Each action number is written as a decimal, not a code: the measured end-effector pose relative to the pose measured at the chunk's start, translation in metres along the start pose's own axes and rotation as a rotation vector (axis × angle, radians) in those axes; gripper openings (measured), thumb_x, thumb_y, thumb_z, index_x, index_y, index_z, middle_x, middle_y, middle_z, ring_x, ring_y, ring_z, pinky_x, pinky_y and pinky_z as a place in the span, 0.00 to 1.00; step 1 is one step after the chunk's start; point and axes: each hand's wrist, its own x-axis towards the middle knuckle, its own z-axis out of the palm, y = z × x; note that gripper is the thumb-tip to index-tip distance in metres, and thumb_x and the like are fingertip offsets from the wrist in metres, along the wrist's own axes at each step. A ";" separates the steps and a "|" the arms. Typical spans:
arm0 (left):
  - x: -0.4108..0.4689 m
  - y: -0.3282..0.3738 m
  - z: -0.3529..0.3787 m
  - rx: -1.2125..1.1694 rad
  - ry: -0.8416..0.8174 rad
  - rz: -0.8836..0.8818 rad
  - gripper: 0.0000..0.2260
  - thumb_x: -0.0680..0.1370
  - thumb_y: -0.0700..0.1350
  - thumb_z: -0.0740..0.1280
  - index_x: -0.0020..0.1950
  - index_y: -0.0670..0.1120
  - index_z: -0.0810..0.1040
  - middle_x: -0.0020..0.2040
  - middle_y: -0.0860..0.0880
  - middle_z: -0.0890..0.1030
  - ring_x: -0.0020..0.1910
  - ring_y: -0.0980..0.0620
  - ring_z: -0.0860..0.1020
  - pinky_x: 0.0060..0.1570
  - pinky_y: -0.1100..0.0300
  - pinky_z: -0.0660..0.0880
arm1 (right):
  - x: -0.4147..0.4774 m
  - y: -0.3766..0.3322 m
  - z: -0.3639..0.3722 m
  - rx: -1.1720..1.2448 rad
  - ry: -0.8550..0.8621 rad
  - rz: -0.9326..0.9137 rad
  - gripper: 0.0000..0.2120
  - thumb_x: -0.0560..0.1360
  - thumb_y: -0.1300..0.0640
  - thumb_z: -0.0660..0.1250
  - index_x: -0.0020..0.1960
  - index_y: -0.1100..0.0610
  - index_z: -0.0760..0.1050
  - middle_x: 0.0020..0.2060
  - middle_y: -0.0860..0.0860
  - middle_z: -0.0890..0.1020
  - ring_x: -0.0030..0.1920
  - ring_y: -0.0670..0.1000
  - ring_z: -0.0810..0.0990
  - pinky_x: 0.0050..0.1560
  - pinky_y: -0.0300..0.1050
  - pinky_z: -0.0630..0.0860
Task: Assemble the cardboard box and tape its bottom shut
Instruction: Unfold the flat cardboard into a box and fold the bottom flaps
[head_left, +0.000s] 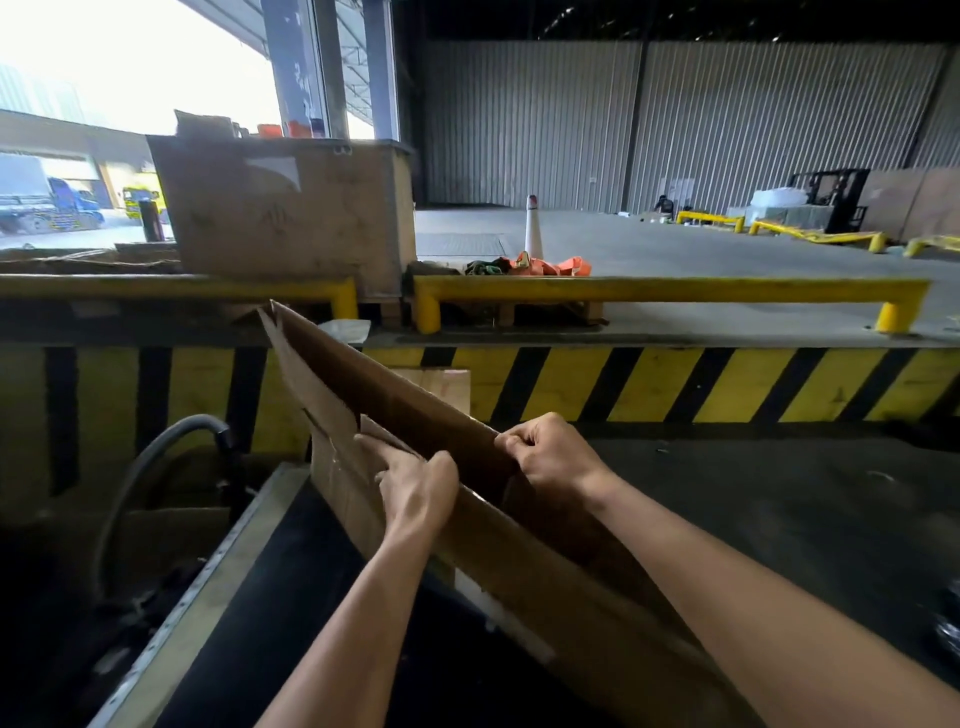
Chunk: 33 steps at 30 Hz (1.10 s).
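The flat cardboard box (415, 410) is pointing long and away. Both hands are pinching its top edges, left hand (415, 483) beside right hand (550, 457).

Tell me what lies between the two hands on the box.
In the head view, only the cardboard box's top edge spans between the left hand and right hand; nothing else.

A warehouse loading dock is indicated by corrugated metal walls (675, 119), yellow guard rails (670, 289), hazard striping (675, 382), and a parked forklift (836, 200).
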 end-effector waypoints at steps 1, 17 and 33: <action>-0.001 0.001 -0.001 -0.010 0.025 0.024 0.45 0.79 0.41 0.63 0.81 0.52 0.30 0.72 0.38 0.68 0.61 0.41 0.74 0.58 0.50 0.72 | 0.001 0.000 -0.001 -0.011 -0.009 -0.018 0.11 0.81 0.56 0.64 0.60 0.56 0.81 0.54 0.50 0.84 0.55 0.47 0.82 0.58 0.48 0.79; 0.051 0.034 -0.033 0.078 0.054 0.094 0.07 0.73 0.41 0.65 0.48 0.49 0.80 0.45 0.43 0.83 0.47 0.41 0.83 0.50 0.45 0.83 | 0.007 0.012 -0.016 -0.247 0.029 -0.062 0.20 0.83 0.61 0.58 0.75 0.57 0.66 0.64 0.55 0.80 0.49 0.42 0.83 0.42 0.32 0.76; -0.010 -0.017 -0.043 0.146 -0.176 0.012 0.32 0.65 0.36 0.63 0.70 0.48 0.69 0.55 0.45 0.81 0.53 0.44 0.81 0.56 0.41 0.81 | 0.005 0.011 -0.003 -0.298 0.009 -0.062 0.20 0.79 0.63 0.62 0.70 0.54 0.73 0.60 0.54 0.82 0.56 0.55 0.82 0.55 0.51 0.81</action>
